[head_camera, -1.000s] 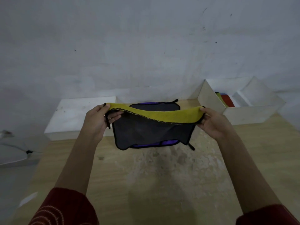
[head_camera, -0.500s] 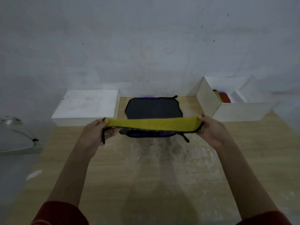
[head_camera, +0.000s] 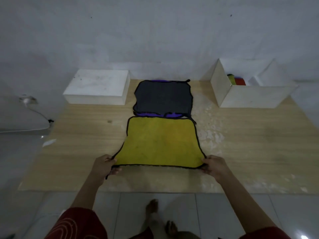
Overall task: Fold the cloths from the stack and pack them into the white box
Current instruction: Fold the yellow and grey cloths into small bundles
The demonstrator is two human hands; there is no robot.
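One yellow cloth (head_camera: 160, 142), pinched: left hand (head_camera: 103, 167), right hand (head_camera: 214, 167); one stack (head_camera: 164, 98).

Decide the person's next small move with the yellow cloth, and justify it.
Probably fold the near edge over to the far edge: the yellow cloth lies spread on the wooden board, the left hand and right hand each pinching a near corner.

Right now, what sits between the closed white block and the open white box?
The stack of cloths, dark grey on top, as the head view shows.

Box contents (head_camera: 239, 81) (red, yellow) half-hidden
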